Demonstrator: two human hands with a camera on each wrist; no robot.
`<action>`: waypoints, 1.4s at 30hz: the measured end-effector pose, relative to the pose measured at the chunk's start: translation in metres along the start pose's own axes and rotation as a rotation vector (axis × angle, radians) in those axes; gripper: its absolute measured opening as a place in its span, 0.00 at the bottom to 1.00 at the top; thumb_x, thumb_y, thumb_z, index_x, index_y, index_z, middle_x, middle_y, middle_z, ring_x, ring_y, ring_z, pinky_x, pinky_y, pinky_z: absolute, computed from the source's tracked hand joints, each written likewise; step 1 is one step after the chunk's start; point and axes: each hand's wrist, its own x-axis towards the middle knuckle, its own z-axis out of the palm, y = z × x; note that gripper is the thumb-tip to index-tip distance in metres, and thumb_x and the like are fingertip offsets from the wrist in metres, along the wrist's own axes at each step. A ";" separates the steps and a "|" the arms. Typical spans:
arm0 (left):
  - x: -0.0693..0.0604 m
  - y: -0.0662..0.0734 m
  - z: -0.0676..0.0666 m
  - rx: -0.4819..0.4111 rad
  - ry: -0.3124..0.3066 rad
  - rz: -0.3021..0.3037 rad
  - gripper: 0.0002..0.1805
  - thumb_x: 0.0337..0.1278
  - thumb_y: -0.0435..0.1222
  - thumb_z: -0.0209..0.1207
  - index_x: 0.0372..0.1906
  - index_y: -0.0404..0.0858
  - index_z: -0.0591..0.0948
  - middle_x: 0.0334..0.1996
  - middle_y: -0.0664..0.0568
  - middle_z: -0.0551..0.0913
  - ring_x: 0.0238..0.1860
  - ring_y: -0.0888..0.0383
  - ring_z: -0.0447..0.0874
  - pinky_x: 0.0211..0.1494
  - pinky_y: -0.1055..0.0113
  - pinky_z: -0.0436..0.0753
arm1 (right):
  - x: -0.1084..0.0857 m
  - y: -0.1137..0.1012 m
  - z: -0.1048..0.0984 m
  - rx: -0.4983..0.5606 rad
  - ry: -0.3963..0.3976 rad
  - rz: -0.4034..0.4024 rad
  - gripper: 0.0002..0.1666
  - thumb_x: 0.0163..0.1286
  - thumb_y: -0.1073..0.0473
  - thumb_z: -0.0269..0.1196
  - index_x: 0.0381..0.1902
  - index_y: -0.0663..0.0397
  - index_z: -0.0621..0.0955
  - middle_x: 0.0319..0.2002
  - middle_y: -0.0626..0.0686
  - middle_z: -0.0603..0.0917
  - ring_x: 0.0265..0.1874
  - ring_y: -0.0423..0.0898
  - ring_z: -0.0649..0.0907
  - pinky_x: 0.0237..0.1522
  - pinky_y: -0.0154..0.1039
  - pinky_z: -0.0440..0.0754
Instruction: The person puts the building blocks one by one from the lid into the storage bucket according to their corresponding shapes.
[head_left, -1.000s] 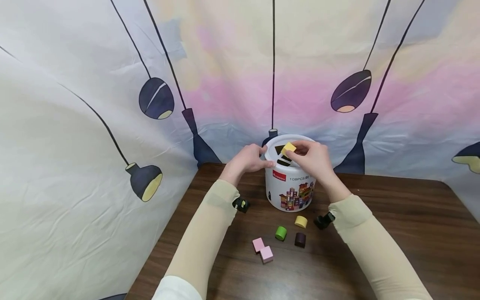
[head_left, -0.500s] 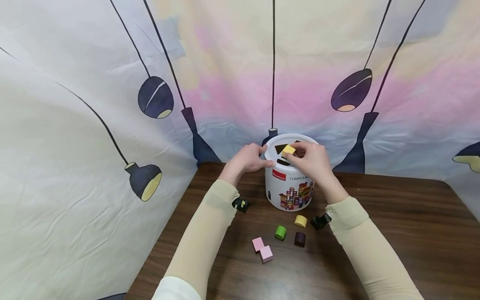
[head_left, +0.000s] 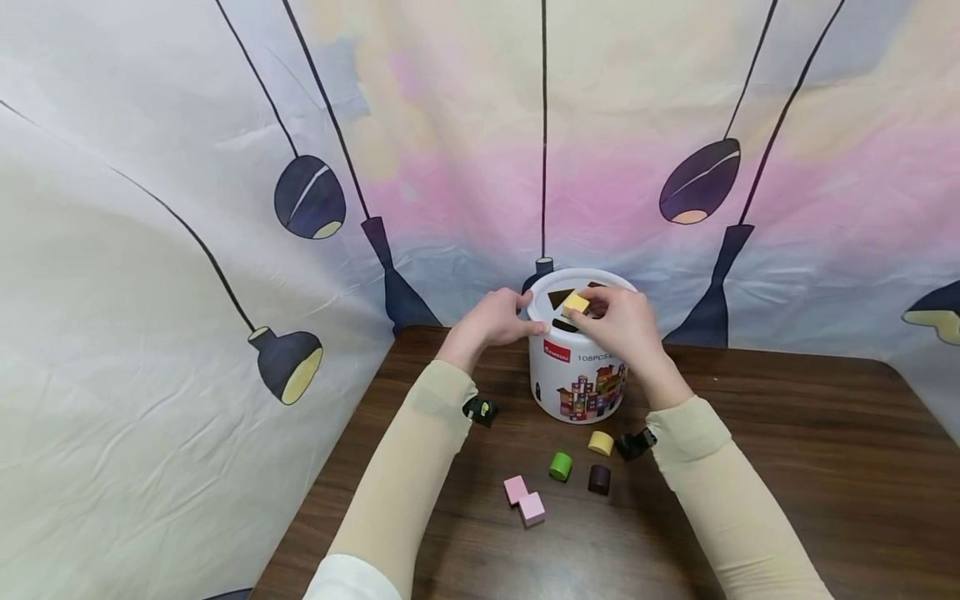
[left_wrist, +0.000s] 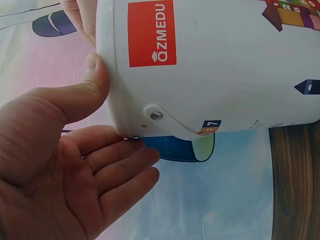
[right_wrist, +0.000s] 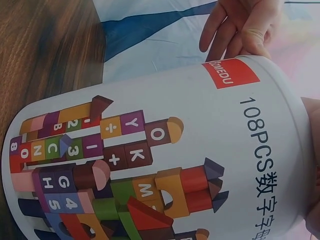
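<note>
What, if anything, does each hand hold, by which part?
Right hand pinches the yellow block toward its right side. Left hand touches the white tub's rim.

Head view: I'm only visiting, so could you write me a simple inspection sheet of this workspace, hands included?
Surface: dark wood-grain table.
Work items: white bucket, upright, with a holed lid; yellow block at the holes, unclear whether partly inside.
Clutter: two pink blocks, green cylinder, dark cylinder and pale yellow piece, loose before the bucket.
Left hand: touches the bucket's upper edge.
Right hand: pinches the yellow block.
Cables: nothing seen; lamp cords are only printed on the backdrop.
Surroundings: that pastel backdrop, behind the table.
</note>
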 end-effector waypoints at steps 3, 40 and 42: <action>0.000 -0.001 0.000 0.001 0.004 0.008 0.44 0.71 0.53 0.69 0.83 0.44 0.64 0.80 0.42 0.68 0.77 0.44 0.69 0.75 0.48 0.74 | 0.000 0.000 0.000 -0.011 -0.013 -0.012 0.23 0.70 0.49 0.73 0.57 0.55 0.90 0.44 0.57 0.92 0.43 0.54 0.89 0.47 0.55 0.85; -0.001 -0.002 0.001 0.000 0.003 0.017 0.44 0.72 0.53 0.68 0.84 0.44 0.63 0.80 0.41 0.68 0.77 0.43 0.70 0.73 0.48 0.76 | -0.008 -0.001 -0.001 0.014 0.000 -0.021 0.22 0.71 0.50 0.71 0.57 0.57 0.89 0.57 0.61 0.88 0.52 0.59 0.89 0.54 0.59 0.85; 0.000 -0.002 0.000 -0.003 0.003 0.017 0.44 0.71 0.53 0.68 0.83 0.44 0.63 0.79 0.41 0.68 0.77 0.43 0.70 0.73 0.48 0.75 | -0.009 -0.001 -0.001 0.009 0.004 -0.031 0.22 0.72 0.50 0.71 0.57 0.57 0.89 0.56 0.60 0.88 0.51 0.59 0.89 0.53 0.59 0.85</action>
